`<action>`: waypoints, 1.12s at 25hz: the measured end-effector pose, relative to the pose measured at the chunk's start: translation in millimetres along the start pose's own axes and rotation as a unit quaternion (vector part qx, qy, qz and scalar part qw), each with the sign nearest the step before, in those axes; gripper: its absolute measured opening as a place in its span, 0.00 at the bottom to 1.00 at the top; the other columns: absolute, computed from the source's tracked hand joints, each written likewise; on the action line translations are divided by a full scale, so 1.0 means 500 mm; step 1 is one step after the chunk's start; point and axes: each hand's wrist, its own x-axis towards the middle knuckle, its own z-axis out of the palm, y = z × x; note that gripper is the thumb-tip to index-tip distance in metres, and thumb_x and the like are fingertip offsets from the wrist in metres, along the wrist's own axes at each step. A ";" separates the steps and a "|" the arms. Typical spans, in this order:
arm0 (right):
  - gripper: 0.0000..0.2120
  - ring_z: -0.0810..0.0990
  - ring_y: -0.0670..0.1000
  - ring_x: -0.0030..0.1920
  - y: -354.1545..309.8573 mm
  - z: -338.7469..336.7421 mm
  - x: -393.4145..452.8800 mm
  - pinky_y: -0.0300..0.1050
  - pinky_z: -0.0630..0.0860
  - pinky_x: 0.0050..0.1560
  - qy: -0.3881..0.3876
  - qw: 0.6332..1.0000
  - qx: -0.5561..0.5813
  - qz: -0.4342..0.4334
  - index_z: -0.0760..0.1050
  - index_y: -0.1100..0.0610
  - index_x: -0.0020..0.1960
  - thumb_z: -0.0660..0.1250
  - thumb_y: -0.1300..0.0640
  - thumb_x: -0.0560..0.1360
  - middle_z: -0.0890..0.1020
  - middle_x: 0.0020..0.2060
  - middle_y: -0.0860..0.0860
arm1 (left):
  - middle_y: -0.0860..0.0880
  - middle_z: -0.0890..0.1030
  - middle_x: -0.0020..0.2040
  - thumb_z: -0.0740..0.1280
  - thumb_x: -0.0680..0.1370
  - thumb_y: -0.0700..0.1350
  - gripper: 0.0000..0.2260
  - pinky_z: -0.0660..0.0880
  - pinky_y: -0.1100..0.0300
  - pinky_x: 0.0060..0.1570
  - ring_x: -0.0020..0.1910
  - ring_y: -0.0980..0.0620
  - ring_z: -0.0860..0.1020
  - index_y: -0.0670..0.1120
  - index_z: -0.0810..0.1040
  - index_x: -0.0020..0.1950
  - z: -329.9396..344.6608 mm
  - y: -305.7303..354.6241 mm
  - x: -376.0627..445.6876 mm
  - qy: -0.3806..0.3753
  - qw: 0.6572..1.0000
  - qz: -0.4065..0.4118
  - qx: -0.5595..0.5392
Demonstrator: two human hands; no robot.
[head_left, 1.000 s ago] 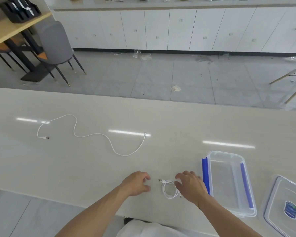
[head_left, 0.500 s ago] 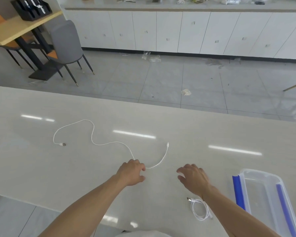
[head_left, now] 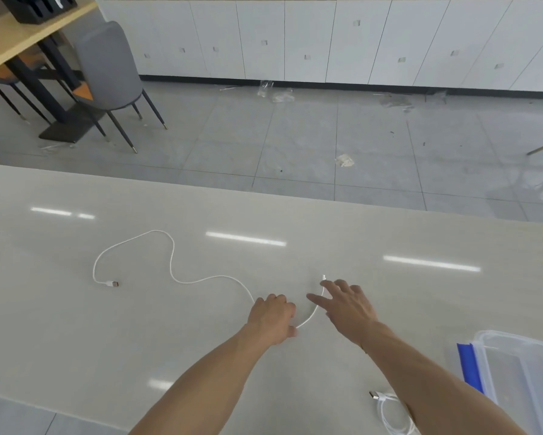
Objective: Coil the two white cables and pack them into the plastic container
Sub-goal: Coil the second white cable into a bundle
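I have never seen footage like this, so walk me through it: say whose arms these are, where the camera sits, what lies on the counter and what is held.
No machine here: a person's two bare arms, filmed by a wide-angle camera worn on the head, looking down. On the pale counter lies a loose white cable. The left hand rests curled on it; whether it has a grip, I cannot tell. The right hand reaches, fingers spread, at its small plug end, holding nothing. A coiled white cable lies beside the clear plastic container, partly under the right forearm.
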 end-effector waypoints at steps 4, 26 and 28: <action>0.19 0.66 0.56 0.72 0.010 0.007 0.026 0.51 0.66 0.66 -0.010 1.000 -0.015 -0.006 0.73 0.47 0.70 0.58 0.59 0.82 0.69 0.73 0.50 | 0.45 0.77 0.58 0.64 0.79 0.53 0.15 0.70 0.50 0.57 0.59 0.43 0.74 0.45 0.76 0.61 0.013 0.012 0.016 0.032 0.999 -0.004 0.009; 0.08 0.80 0.50 0.54 0.004 0.023 -0.068 0.45 0.72 0.52 0.006 0.977 0.202 0.064 0.79 0.48 0.55 0.63 0.50 0.81 0.85 0.50 0.45 | 0.51 0.82 0.49 0.59 0.80 0.47 0.04 0.76 0.52 0.45 0.47 0.46 0.80 0.50 0.72 0.51 -0.009 -0.022 -0.053 0.088 0.981 0.009 -0.172; 0.07 0.82 0.48 0.46 -0.004 -0.001 -0.092 0.44 0.76 0.49 -0.040 0.946 0.315 0.066 0.81 0.48 0.53 0.66 0.52 0.78 0.86 0.46 0.46 | 0.53 0.81 0.49 0.61 0.80 0.47 0.03 0.77 0.52 0.46 0.47 0.50 0.80 0.50 0.72 0.51 -0.027 -0.031 -0.067 0.119 0.972 0.018 -0.200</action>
